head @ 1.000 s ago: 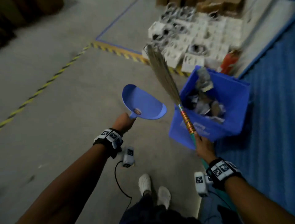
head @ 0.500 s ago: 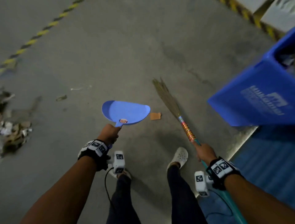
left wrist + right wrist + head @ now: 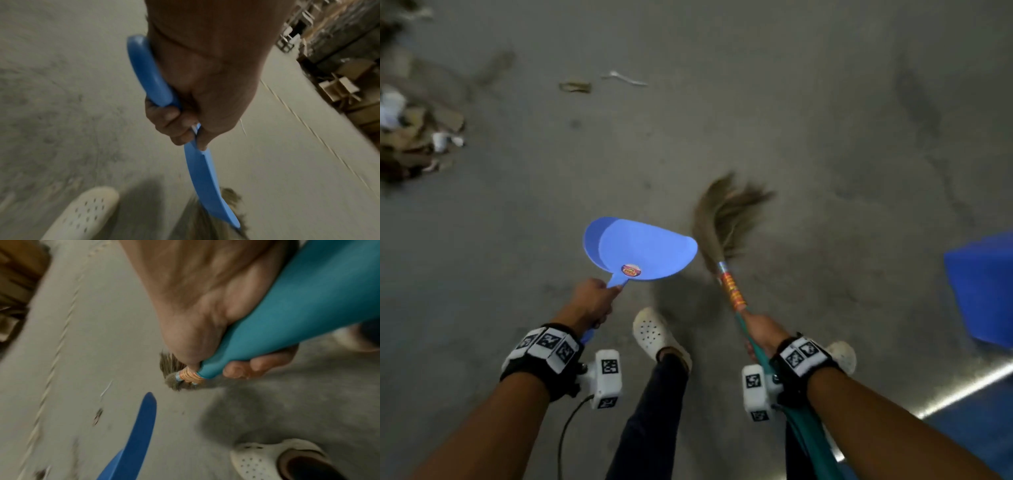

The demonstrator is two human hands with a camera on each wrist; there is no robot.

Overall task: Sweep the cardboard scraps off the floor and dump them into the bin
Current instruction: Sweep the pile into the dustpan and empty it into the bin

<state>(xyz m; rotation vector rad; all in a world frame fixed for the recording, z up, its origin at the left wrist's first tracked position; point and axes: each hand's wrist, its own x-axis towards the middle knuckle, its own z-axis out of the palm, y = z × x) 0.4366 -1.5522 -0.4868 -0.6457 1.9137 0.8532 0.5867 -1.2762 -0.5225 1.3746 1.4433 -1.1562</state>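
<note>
Far left edge of the floor point(image 3: 774, 113): the cardboard scraps point(image 3: 412, 137) lay in a loose heap, unswept, with a couple of stray bits point(image 3: 575, 87) further along. That heap had only just come fully into head view; half a second back it sat at the left edge and the small tan scrap by the pan lip showed, which I could no longer see, maybe hidden under the pan.

My left hand point(image 3: 589, 303), grip clamped round the handle, held the blue dustpan point(image 3: 643, 251) low over the floor, apparently empty, well apart from the heap. Just beside it my right hand point(image 3: 760, 334), grip wrapped round the teal handle, held the broom point(image 3: 726, 222), bristles splayed and blurred against the floor, so a stroke toward the pan seemed underway.

Far right, the blue bin point(image 3: 983, 287) had slid to the frame edge, having filled the right side before. I judged a dump was just finished and the next load not yet started.
</note>
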